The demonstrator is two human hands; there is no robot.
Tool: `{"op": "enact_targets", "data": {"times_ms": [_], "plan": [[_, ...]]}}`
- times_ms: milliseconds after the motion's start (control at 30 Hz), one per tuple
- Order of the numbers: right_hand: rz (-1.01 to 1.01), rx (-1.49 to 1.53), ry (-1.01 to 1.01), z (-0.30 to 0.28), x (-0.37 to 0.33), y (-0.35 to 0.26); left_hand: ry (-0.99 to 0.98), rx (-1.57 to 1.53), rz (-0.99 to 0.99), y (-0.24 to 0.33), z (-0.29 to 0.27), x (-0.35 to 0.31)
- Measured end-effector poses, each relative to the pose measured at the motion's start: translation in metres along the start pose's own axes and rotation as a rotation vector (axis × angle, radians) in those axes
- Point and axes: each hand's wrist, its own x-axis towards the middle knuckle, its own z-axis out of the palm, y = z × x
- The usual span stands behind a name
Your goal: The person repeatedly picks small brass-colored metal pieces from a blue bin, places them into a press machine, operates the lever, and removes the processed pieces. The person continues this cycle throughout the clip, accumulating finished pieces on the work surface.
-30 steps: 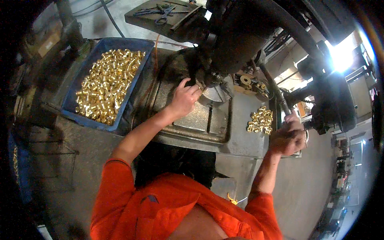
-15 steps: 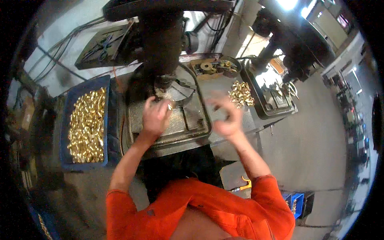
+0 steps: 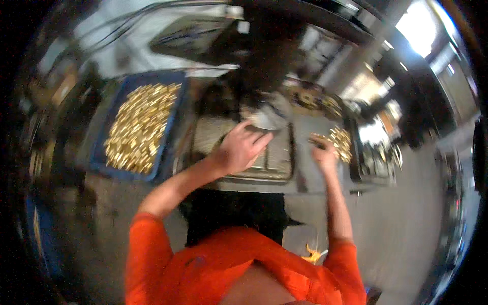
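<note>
My left hand (image 3: pixel 241 148) is over the metal table of a drill press (image 3: pixel 264 61), its fingers stretched toward the round silver fixture (image 3: pixel 274 114) under the press head. Thumb and fingers are apart, and I make out nothing between them. My right hand (image 3: pixel 324 152) is at the left edge of a loose pile of small brass fittings (image 3: pixel 341 143) on the grey bench. Its fingers are bent together in a pinch; motion blur hides what is in them. A blue tray (image 3: pixel 161 160) full of similar brass pieces (image 3: pixel 140 129) stands to the left.
Behind the pile lies a box of assorted metal parts (image 3: pixel 305 97). A second machine with a dark-rimmed base (image 3: pixel 373 175) stands to the right. Cables (image 3: pixel 152 10) run along the back wall. Something yellow (image 3: pixel 312 254) sits low, near my right elbow.
My left hand has opened and reached closer to the fixture. My right hand has moved right to the brass pile, its fingers closing. The whole view has shifted and blurred.
</note>
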Motion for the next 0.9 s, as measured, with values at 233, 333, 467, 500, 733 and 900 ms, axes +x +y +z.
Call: {"op": "enact_targets", "data": {"times_ms": [233, 333, 467, 500, 733, 900], "plan": [[0.069, -0.603, 0.064, -0.081, 0.041, 0.2, -0.125, 0.1, -0.749, -0.093, -0.093, -0.098], [0.064, -0.662, 0.088, -0.066, 0.048, 0.183, -0.04, 0.21, -0.941, -0.156, -0.102, -0.164], [0.121, -0.397, 0.257, -0.052, 0.029, 0.159, -0.105, 0.274, -1.083, -0.194, -0.103, -0.162], [0.096, -0.314, 0.224, -0.052, 0.02, 0.158, -0.145, 0.303, -1.081, -0.204, -0.098, -0.157], [0.243, -0.067, 0.124, -0.026, -0.045, 0.056, -0.167, 0.347, -1.31, -0.27, -0.055, -0.139], [0.295, -0.069, 0.136, -0.048, -0.075, 0.08, -0.202, 0.342, -1.365, -0.272, -0.047, -0.129]]}}
